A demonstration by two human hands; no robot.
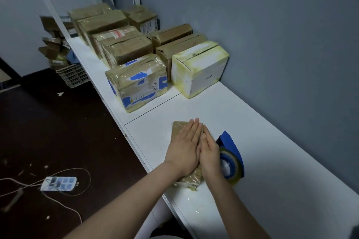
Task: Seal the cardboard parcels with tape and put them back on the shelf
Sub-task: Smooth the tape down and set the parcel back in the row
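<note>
Head view, the only one there is: a small flat parcel [178, 129] is pinned down on the white counter [272, 141], close to its front edge and toward the near end. It's covered almost fully by the left hand [184, 147] and the right hand [210, 154], laid side by side, palms down. Fingers on both are kept straight and held together, and nothing is curled round anything, so the parcel is being pressed, not gripped. Best guess: tape is being smoothed flat so it sticks properly. A glossy film can be made out at the parcel's near end, where a crumpled bit pokes out.

The tape dispenser [232, 153], blue with a roll in it, is parked just beside the parcel on the wall side, probably so it can be grabbed without reaching. Whether it's touched by the right hand can't be told, since it's partly hidden behind it.

Toward the far end, more parcels are lined up in two rows: a blue-patched parcel [138, 81] at the front edge, a white-and-yellow box [200, 68] against the wall, brown ones behind. They're kept well apart from the one being worked on, so working room is there. Sealing looks nearly done; the putting back isn't yet.
</note>
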